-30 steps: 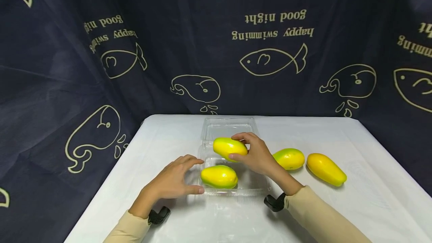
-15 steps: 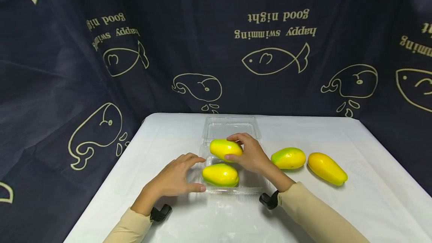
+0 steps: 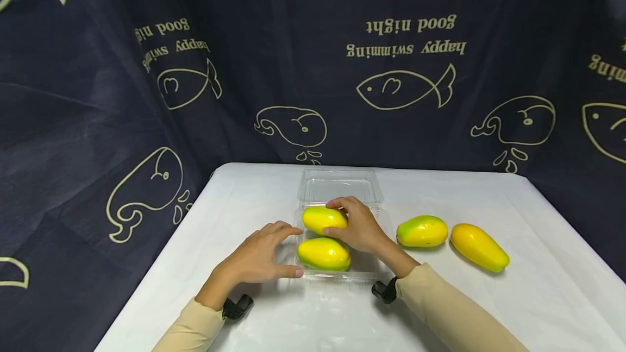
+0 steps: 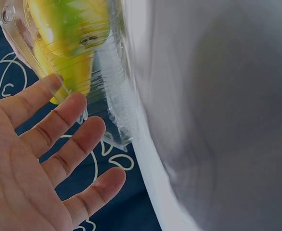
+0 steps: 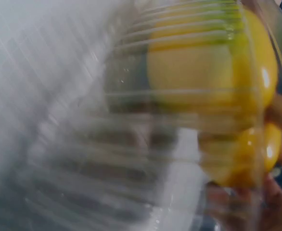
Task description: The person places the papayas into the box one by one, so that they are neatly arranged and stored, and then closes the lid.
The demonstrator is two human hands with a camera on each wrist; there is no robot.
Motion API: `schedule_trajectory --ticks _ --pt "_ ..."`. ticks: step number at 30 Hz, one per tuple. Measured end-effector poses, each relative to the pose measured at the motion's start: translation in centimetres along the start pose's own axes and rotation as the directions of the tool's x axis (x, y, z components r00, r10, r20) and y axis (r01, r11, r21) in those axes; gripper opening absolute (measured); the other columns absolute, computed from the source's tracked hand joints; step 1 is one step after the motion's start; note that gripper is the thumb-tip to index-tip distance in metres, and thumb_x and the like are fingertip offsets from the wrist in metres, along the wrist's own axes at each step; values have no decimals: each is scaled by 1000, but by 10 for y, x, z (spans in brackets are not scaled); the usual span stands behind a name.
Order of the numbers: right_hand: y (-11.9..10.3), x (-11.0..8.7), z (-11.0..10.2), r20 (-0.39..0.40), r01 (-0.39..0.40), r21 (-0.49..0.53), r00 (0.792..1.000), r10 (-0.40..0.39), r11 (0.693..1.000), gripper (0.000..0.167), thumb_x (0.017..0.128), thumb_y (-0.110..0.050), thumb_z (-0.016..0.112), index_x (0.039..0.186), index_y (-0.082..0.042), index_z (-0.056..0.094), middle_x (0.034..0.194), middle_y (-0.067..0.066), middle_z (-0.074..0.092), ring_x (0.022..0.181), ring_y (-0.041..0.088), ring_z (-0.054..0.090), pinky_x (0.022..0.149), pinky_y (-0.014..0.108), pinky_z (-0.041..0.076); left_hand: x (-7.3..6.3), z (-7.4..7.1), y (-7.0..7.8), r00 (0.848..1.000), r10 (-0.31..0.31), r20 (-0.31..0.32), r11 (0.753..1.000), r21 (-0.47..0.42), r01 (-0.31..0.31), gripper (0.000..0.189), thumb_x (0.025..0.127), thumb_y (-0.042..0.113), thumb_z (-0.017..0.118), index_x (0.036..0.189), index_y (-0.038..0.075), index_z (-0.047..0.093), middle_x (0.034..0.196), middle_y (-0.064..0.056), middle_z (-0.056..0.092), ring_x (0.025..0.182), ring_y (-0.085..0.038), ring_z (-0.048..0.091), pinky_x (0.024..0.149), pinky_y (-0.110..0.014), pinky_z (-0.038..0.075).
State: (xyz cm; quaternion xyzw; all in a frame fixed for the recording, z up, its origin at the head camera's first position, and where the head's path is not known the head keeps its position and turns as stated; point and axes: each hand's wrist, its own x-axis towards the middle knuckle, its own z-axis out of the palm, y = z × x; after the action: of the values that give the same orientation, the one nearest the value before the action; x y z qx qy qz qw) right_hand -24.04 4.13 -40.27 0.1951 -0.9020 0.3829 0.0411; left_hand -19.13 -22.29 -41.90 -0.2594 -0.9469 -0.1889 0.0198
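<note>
Only the head view shows two fruits [image 3: 422, 231] right of the right grip [image 3: 359, 228], which holds another fruit [image 3: 318, 219]. Four fruits, one clear box [image 3: 364, 265]. The left grip [image 3: 261, 256] spreads its fingers.

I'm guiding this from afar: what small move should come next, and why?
Probably settle the held fruit and release it: the right hand grips it in the open clear container, behind the front fruit lying there; whether it touches bottom is unclear.
</note>
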Motion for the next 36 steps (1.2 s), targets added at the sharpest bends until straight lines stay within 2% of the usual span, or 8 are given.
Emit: schedule_trajectory --ticks 11,18,31,36 --pt "0 2 8 -1 -4 -25 1000 4 1000 52 78 -27 88 125 -18 66 125 2 63 114 24 61 99 42 52 2 0 1 1000 9 0 1000 7 -9 85 75 70 75 144 27 53 140 10 53 130 -17 50 104 -51 45" --pt "2 2 10 -15 -22 8 1000 22 1000 52 77 -26 88 123 -17 68 124 3 66 114 27 63 97 44 53 2 0 0 1000 6 0 1000 2 -6 84 75 68 75 144 27 53 139 10 53 130 -18 50 104 -51 45" --pt "0 4 17 8 -177 127 984 177 976 50 74 -18 90 121 -19 71 123 2 68 112 25 63 96 43 54 2 1 0 1000 0 7 1000 3 0 82 75 68 75 144 31 52 140 12 53 131 -16 49 105 -50 45" --pt "2 4 16 29 -199 174 980 197 964 52 75 -15 89 124 -17 70 125 4 67 114 26 63 95 44 54 2 1 1 1000 1 4 1000 8 -1 81 75 68 76 144 31 52 139 12 53 131 -15 49 105 -50 45"
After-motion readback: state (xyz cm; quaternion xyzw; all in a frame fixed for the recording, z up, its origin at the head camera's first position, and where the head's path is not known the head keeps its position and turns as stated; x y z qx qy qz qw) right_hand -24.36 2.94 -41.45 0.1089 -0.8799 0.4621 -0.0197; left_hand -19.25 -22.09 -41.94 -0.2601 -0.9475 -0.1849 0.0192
